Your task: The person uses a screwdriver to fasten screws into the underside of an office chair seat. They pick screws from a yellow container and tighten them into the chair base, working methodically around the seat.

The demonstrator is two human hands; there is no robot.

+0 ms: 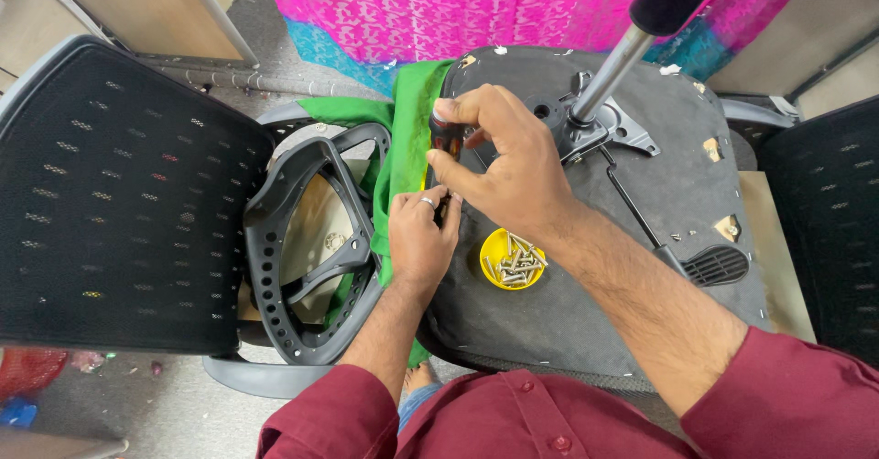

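Item: upturned office-chair seat base (586,267), centre. My right hand (499,162) wrapped round a screwdriver handle (446,134), upright at the seat's left edge; left hand (419,239) pinched at the shaft tip, screw hidden. Judgement: keep driver plumb, steady the tip. Yellow dish of screws (513,259) just right. Obstacles: gas-lift post (609,70) far right, green cloth (398,143), armrest frame (316,239) left.

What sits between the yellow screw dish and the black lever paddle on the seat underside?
Only the right forearm crosses above that stretch in the head view; between yellow dish and lever paddle the seat underside looks bare.
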